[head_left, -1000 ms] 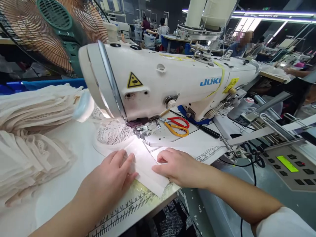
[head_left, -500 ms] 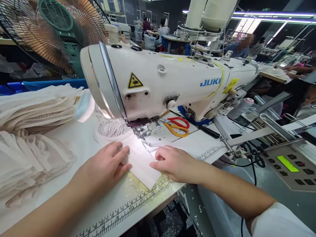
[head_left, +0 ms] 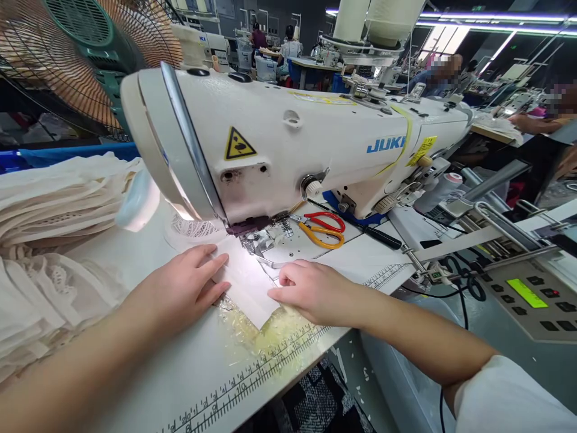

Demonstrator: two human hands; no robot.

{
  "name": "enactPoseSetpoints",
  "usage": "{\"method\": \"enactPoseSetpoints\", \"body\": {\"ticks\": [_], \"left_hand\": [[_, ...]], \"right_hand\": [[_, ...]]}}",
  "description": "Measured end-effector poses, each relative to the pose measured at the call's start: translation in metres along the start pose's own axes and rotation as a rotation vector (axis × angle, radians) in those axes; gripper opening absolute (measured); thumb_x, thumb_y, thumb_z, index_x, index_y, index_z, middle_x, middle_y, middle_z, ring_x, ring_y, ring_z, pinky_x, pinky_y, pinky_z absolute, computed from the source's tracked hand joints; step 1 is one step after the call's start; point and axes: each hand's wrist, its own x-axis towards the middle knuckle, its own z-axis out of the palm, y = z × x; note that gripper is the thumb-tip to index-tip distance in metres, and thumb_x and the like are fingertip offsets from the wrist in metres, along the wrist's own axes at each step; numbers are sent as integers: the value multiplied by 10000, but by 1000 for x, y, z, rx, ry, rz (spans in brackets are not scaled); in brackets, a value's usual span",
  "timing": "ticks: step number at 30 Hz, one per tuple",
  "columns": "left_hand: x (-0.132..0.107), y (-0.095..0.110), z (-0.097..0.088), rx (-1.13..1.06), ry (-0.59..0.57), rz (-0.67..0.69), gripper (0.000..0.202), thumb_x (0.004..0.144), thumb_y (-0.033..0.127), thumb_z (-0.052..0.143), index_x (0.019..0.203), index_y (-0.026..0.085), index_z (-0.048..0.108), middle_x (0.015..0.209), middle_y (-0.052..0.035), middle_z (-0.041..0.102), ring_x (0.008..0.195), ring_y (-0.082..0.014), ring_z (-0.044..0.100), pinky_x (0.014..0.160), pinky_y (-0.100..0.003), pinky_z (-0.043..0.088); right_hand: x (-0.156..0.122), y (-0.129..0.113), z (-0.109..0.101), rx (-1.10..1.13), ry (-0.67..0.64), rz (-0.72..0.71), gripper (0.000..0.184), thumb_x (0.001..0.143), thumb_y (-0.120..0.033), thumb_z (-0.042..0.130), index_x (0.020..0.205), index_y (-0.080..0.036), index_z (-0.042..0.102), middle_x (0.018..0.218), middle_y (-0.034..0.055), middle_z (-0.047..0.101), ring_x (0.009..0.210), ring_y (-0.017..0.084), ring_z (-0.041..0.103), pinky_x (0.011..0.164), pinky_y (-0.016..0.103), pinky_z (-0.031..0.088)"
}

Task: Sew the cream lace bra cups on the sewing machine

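A white fabric piece lies in front of the sewing machine, its far end under the presser foot. My left hand rests on the fabric's left edge, fingers stretched out and apart. At the right edge, my right hand has its fingers curled, with thumb and forefinger pinching the cloth. Behind the needle area, a white lace part spreads on the table. Red-and-yellow-handled scissors lie on the machine bed, beside a black-handled tool.
Stacked pale garment pieces cover the table's left side. A large fan stands behind them. Ruler markings run along the front edge. A control panel and a metal tape guide sit at right. Other people work farther back.
The fabric has moved a little farther under the presser foot, with both hands following it. More of the yellowish taped patch shows near the table's front edge. The view has shifted slightly.
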Motion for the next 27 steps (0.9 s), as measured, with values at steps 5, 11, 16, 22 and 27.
{"method": "enactPoseSetpoints", "body": {"ticks": [5,11,16,22,27], "left_hand": [[11,-8,-6,-35,-95,-67,643,880,521,285,1212,113,655,1266,-231,589,1089,-364,614,843,-483,544],[17,-35,1,-24,-90,-40,573,909,492,316,1245,160,641,1258,-182,590,1088,-303,604,901,-445,512],[18,-42,7,-80,52,96,457,932,292,296,1122,178,696,1325,-161,545,1122,-253,587,901,-387,507],[10,19,-9,-278,132,341,315,901,168,334,820,205,637,965,-76,708,1039,-213,609,873,-342,525],[9,40,-10,-215,113,302,276,911,275,386,995,162,624,956,-119,676,889,-235,625,771,-380,552]], "right_hand": [[7,-1,-4,-35,-17,19,341,856,-80,468,1126,-212,629,1014,76,550,864,179,442,600,261,264],[19,-4,-12,-78,-106,45,441,863,-102,478,1280,-218,565,887,78,577,768,180,483,554,274,232],[28,-9,-17,-95,-169,98,498,848,-113,486,1332,-225,513,810,59,610,658,162,517,498,266,223],[33,-12,-14,-121,-200,122,559,878,-144,470,1427,-229,405,789,56,661,650,175,581,489,256,283],[35,-15,-14,-118,-206,171,585,876,-149,475,1449,-216,376,830,57,690,675,196,618,483,273,346]]}}
